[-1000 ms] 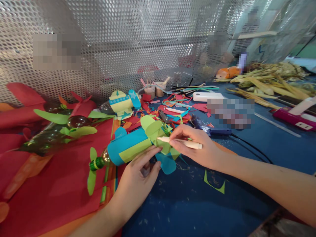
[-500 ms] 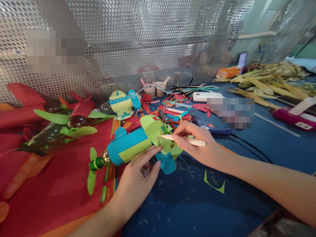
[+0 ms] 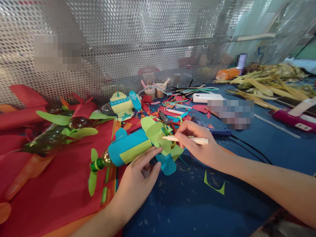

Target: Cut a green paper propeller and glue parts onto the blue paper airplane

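Observation:
A toy plane made from a bottle point(image 3: 133, 141), wrapped in blue paper with a light green strip, lies tilted across the middle. Its green neck with a two-bladed green paper propeller point(image 3: 92, 184) points left. My left hand point(image 3: 140, 174) steadies it from the near side, fingers against the body and thumb by the blue paper fin point(image 3: 168, 164). Pinched in my right hand point(image 3: 197, 141) is a white marker point(image 3: 190, 140), its tip at the light green rounded paper piece point(image 3: 160, 136) on the tail end. Whether the tip touches the paper I cannot tell.
More bottle planes, red point(image 3: 84, 108) and yellow point(image 3: 122, 104), stand at the left and back. Paper scraps point(image 3: 177, 108) lie behind the plane, near a glue gun point(image 3: 219, 132) with a black cord. Dried husks point(image 3: 266, 82) and a magenta power strip point(image 3: 291, 117) are at right.
My right hand has shifted slightly right with the marker, the tip moving a little along the green paper. My left hand and the bottle plane are nearly still.

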